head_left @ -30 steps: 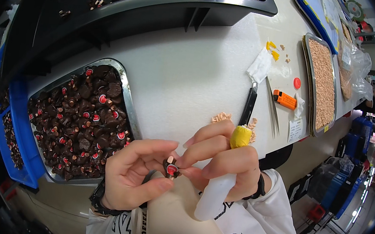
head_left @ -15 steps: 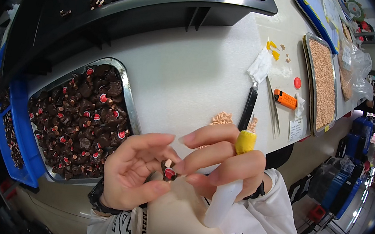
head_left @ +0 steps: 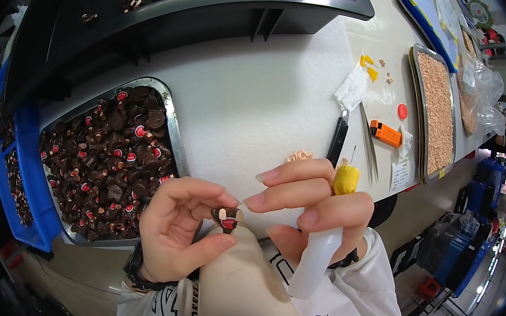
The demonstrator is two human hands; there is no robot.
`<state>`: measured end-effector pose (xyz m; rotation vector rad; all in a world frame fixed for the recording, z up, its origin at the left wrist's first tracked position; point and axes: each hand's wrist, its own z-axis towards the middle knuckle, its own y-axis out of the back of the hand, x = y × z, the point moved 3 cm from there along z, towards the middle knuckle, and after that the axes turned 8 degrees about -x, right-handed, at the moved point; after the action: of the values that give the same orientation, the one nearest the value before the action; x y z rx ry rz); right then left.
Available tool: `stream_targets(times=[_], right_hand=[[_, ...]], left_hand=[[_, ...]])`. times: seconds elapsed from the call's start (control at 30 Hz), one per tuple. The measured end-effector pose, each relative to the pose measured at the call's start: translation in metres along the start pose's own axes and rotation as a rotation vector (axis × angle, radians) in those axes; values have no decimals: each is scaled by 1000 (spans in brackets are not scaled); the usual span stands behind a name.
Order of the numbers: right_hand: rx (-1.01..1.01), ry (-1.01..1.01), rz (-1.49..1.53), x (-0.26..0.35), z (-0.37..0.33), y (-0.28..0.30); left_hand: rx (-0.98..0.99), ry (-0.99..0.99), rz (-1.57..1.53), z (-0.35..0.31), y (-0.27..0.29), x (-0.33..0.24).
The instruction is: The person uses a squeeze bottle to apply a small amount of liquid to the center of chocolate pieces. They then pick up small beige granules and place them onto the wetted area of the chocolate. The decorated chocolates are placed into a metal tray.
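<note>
Between thumb and fingertips, my left hand pinches a small dark brown figure piece with a red mouth-like spot and two pale bits on it. My right hand, just right of the piece, has a white squeeze bottle tucked in its fingers. The bottle's neck is wrapped in yellow, and a thin needle tip points up from it. The right thumb and forefinger are apart from the piece. Beyond that hand lies a small heap of pale bits, partly hidden by it.
A metal tray of similar brown pieces stands at left, beside a blue bin. A large black tray spans the back. A black-handled tool, tweezers, an orange box cutter-like item, a red cap and a tray of pale bits lie right.
My right hand has drawn back to the right from the piece, carrying the bottle. The piece has turned in my left fingers and now shows two pale bits.
</note>
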<state>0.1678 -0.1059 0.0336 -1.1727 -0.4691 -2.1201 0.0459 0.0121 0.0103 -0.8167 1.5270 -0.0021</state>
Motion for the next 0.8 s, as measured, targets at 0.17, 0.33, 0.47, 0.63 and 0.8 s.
stream_targets(times=[0.17,0.33,0.47,0.63,0.8], right_hand=[[78,-23,-100,-2,-1,1],[14,-1,19,-2,1,1],[21,-3,14,-1,0,1],[3,-8,23,-2,0,1],[174,-31,-136,1,1,1]], left_hand=[[-26,-18,-57,1,0,-1],[33,-41,-42,1,1,-1],[50,-99,14,0,4,-2],[47,-147,59,0,6,-2],[23,-136,18,0,3,-3]])
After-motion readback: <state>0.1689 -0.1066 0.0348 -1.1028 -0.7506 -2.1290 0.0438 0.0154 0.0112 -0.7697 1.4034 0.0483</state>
